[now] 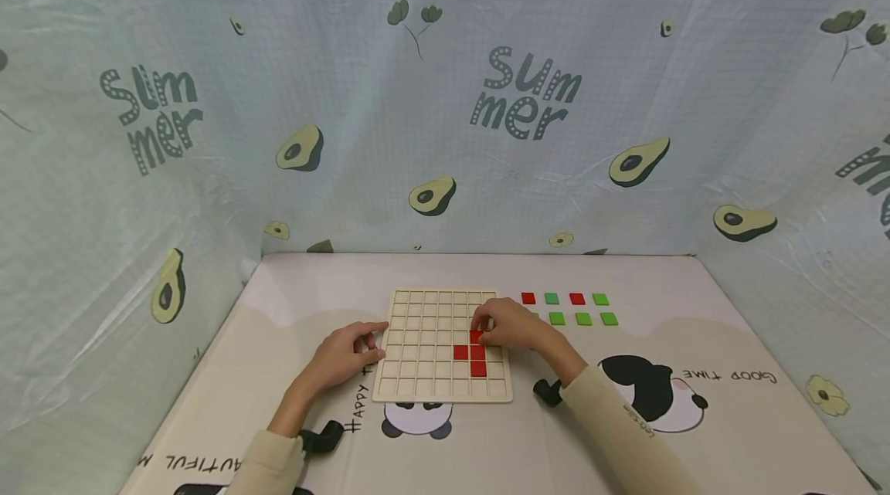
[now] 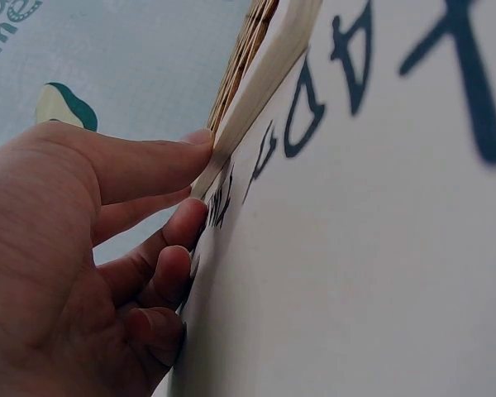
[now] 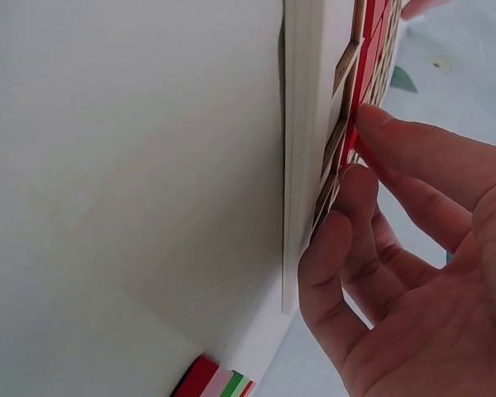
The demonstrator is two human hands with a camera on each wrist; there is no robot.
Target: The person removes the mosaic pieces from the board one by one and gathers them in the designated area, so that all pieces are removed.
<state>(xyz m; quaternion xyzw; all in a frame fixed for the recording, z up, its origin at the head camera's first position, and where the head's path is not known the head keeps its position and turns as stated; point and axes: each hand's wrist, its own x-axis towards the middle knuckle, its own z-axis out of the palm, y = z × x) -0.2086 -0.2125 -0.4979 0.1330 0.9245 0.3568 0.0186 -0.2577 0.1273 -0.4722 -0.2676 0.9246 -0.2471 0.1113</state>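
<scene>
A pale wooden grid board (image 1: 420, 340) lies on the table in the head view. My left hand (image 1: 342, 352) is at its left edge, thumb and forefinger apart and touching the rim; in the left wrist view the other fingers (image 2: 161, 277) bend loosely beside it. Over the right half of the board, my right hand (image 1: 511, 323) pinches a red square tile (image 1: 476, 337) at one grid cell, its fingertips partly covering it. Just below, three red tiles (image 1: 477, 353) sit in cells, two in the same column and one to the left. The right wrist view shows thumb and fingertips against the red.
Right of the board lie two rows of loose tiles: red tiles (image 1: 577, 299) and green tiles (image 1: 583, 319), one partly hidden by the right hand. The printed tablecloth (image 1: 528, 441) meets a hanging patterned sheet (image 1: 361, 93) at the back and sides.
</scene>
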